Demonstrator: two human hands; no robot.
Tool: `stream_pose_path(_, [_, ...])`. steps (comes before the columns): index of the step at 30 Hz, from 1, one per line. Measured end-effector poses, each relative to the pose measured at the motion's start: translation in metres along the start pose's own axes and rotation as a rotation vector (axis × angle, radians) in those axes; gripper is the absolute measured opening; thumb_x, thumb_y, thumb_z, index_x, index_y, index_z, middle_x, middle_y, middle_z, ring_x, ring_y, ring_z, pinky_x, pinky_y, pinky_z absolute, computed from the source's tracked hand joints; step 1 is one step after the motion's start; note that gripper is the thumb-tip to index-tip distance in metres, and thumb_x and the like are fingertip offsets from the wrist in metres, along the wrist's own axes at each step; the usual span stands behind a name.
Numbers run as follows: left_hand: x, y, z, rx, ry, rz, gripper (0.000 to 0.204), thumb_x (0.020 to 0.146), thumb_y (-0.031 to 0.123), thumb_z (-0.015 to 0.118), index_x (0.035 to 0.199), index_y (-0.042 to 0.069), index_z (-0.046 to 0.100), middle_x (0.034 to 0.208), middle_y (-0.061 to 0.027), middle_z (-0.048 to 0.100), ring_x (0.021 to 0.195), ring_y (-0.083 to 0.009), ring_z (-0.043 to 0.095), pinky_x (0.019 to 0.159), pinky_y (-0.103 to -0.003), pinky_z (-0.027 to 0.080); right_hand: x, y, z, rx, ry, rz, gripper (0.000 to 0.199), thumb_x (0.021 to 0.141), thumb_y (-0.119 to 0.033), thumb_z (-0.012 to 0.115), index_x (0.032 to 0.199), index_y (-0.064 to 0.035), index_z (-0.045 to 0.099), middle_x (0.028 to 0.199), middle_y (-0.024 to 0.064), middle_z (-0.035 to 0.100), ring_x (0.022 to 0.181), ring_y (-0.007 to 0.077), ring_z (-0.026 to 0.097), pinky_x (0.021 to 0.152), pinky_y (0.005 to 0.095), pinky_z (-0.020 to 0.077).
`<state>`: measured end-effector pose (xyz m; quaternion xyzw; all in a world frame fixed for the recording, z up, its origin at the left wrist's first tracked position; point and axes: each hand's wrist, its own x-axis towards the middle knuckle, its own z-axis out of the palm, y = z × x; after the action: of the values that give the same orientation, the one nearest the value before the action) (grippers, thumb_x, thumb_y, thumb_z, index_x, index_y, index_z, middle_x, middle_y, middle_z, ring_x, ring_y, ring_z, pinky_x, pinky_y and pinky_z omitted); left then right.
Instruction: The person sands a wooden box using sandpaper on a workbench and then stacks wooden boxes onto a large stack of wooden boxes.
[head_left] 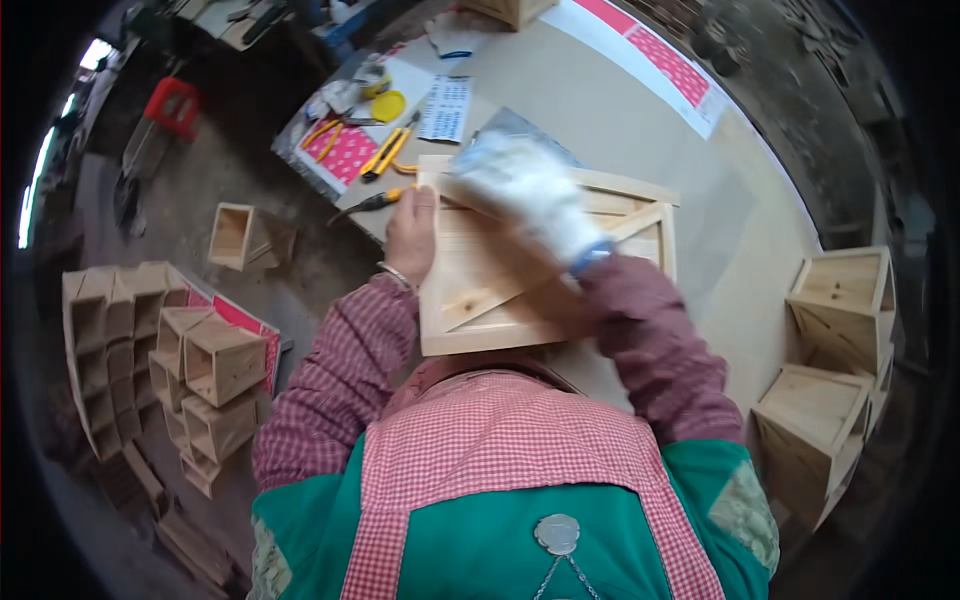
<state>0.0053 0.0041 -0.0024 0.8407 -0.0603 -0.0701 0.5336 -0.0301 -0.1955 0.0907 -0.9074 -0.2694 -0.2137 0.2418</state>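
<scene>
A pale wooden crate (480,305) with a framed edge and a diagonal slat lies on the table right in front of me. My bare left hand (411,236) grips its left edge, with the fingers wrapped over the frame. Across the upper part of the crate sweeps my right hand (525,190), in a white glove with a blue cuff. Motion smears its fingers, so whether it holds anything cannot be made out. A dark flat sheet (530,135) lies just beyond that glove.
Beyond the crate's left corner lie pliers (372,201), a yellow utility knife (388,152), a printed paper (445,108) and a yellow lid (388,106). Wooden boxes are stacked at left (215,370) and right (815,410). A red-handled saw (172,108) stands far left.
</scene>
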Motion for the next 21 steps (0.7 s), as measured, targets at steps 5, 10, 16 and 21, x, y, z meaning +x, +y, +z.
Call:
stream_pose_path(5, [0.005,-0.011,-0.002,-0.023,-0.005,0.032,0.04,0.1,0.037,0.038,0.095,-0.001,0.052,0.085,-0.0247,0.057,0.081,-0.0398,0.055,0.074,-0.039,0.043,-0.063,0.065,-0.012,-0.202,-0.061,0.141,0.036,0.078,0.0,0.049,0.11,-0.0121,0.062,0.116,0.0085,0.062,0.108,0.0264,0.057,0.097,0.0379,0.0437])
stream_pose_path(10, [-0.001,-0.009,0.01,-0.069,-0.011,0.043,0.04,0.1,0.036,0.039,0.098,-0.001,0.052,0.084,-0.0202,0.058,0.08,-0.0318,0.056,0.075,-0.037,0.044,-0.119,0.078,-0.083,-0.453,-0.156,0.451,0.036,0.074,0.006,0.051,0.104,-0.0102,0.063,0.109,0.0099,0.064,0.102,0.0269,0.06,0.09,0.0359,0.0484])
stream_pose_path(16, [0.001,-0.018,-0.003,-0.085,-0.099,-0.005,0.04,0.101,0.035,0.04,0.102,-0.002,0.053,0.088,-0.0065,0.058,0.082,-0.0116,0.05,0.076,-0.028,0.044,-0.013,0.001,0.06,-0.136,0.13,0.022,0.029,0.077,-0.002,0.054,0.104,-0.0075,0.063,0.106,0.0111,0.064,0.103,0.0262,0.059,0.094,0.0393,0.046])
stream_pose_path(21, [0.002,-0.02,-0.001,-0.168,-0.094,-0.006,0.041,0.102,0.035,0.038,0.107,-0.002,0.055,0.093,-0.0064,0.06,0.084,-0.011,0.053,0.077,-0.027,0.045,-0.155,0.098,-0.051,-0.391,-0.007,0.481,0.032,0.081,-0.004,0.051,0.111,-0.0054,0.062,0.114,0.0145,0.063,0.11,0.0291,0.058,0.098,0.0372,0.0442])
